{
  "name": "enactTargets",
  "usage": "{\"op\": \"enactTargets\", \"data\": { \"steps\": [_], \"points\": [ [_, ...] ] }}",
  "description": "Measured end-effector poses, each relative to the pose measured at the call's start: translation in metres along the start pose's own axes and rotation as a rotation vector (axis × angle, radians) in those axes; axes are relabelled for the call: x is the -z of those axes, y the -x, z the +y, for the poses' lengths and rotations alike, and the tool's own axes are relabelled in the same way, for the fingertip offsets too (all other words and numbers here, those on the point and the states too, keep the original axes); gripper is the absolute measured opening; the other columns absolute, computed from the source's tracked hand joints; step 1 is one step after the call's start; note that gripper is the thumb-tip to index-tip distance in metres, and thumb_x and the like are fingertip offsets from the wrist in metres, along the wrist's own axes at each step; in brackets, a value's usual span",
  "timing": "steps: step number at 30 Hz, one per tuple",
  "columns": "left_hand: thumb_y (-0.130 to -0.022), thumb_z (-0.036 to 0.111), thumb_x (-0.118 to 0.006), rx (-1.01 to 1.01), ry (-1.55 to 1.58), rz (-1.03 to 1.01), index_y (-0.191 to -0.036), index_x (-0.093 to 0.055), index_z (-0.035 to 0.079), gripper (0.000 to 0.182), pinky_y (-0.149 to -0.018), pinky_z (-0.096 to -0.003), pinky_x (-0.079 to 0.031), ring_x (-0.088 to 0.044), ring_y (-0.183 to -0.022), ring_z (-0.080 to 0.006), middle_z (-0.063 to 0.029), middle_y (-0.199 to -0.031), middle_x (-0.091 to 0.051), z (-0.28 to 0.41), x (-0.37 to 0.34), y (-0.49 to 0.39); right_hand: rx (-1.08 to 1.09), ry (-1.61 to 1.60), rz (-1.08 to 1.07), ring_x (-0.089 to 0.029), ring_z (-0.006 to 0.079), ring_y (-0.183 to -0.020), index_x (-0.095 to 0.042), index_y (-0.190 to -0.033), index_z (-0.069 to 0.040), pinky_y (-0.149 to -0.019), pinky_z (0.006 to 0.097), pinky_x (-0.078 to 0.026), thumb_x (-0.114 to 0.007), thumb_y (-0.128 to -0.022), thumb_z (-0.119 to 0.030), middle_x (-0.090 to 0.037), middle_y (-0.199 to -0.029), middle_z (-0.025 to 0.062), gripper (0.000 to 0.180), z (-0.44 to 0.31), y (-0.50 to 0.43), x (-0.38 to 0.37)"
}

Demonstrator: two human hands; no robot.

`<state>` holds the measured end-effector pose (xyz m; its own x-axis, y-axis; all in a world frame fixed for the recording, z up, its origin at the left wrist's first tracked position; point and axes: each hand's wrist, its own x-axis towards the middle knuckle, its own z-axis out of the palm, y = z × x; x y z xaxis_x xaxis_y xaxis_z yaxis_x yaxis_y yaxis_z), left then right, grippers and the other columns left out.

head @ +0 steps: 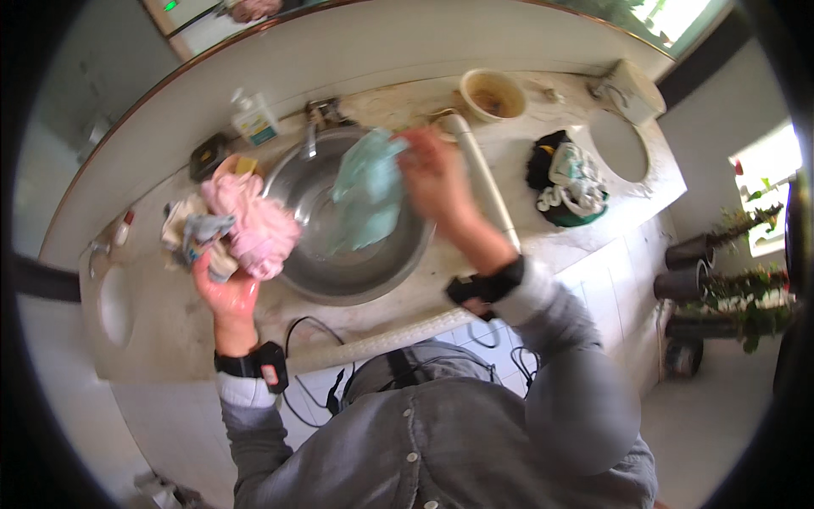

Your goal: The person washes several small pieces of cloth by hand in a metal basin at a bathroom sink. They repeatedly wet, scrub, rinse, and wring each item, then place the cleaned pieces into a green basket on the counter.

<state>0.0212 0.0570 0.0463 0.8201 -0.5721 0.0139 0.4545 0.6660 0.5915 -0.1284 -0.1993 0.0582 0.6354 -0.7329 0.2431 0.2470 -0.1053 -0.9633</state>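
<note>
My right hand [435,181], blurred, grips the upper edge of a light green cloth [369,191]. The cloth hangs over a round metal basin [356,291] on the counter. Palm up and wet-looking, my left hand [229,294] is at a bundle of cloth left of the basin; its fingers are partly hidden under it. A pink cloth [257,223] makes up the right of that bundle, with a beige and grey cloth [200,232] on the left. Behind the basin stands a metal tap [310,140].
A pump bottle [255,121], a dark box [208,156] and a yellow sponge [246,167] sit behind the pink cloth. A pale bowl [470,86] stands at the back. To the right lies a clothes pile [569,181]. Potted plants [683,280] stand farther right.
</note>
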Motion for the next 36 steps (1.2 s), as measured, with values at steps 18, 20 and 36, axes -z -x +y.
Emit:
{"op": "enactTargets", "data": {
  "steps": [18,20,36],
  "points": [
    [-0.079,0.032,-0.051,0.138,-0.028,-0.033,-0.131,-0.035,0.008,0.059,-0.104,-0.0441,-0.025,-0.034,-0.124,-0.0263,-0.0073,-0.133,-0.038,-0.016,0.003,-0.002,-0.191,1.43,0.596,-0.056,0.0244,-0.085,-0.06,-0.103,-0.015,-0.075,0.0375,-0.044,-0.067,-0.073,-0.028,-0.057,-0.102,0.0121,0.033,0.036,-0.033,0.34],
    [-0.078,0.031,-0.052,0.134,-0.041,-0.051,-0.129,-0.038,0.007,0.057,-0.102,-0.0433,-0.028,-0.038,-0.122,-0.0255,-0.0073,-0.13,-0.042,-0.015,0.0,-0.002,0.018,0.956,0.709,-0.056,0.0173,-0.081,-0.059,-0.1,-0.01,-0.07,0.0307,-0.044,-0.065,-0.076,-0.017,-0.06,-0.095,0.0061,0.025,0.011,-0.038,0.351],
    [-0.078,0.029,-0.052,0.086,0.086,-0.13,-0.127,-0.041,0.008,0.054,-0.101,-0.0446,-0.029,-0.041,-0.119,-0.0259,-0.0066,-0.127,-0.045,0.001,-0.002,-0.003,0.158,-0.047,0.07,-0.049,0.0083,-0.077,-0.055,-0.105,-0.008,-0.062,0.0235,-0.041,-0.056,-0.084,-0.007,-0.053,-0.085,-0.0006,0.021,-0.098,-0.022,0.082]
  ]
}}
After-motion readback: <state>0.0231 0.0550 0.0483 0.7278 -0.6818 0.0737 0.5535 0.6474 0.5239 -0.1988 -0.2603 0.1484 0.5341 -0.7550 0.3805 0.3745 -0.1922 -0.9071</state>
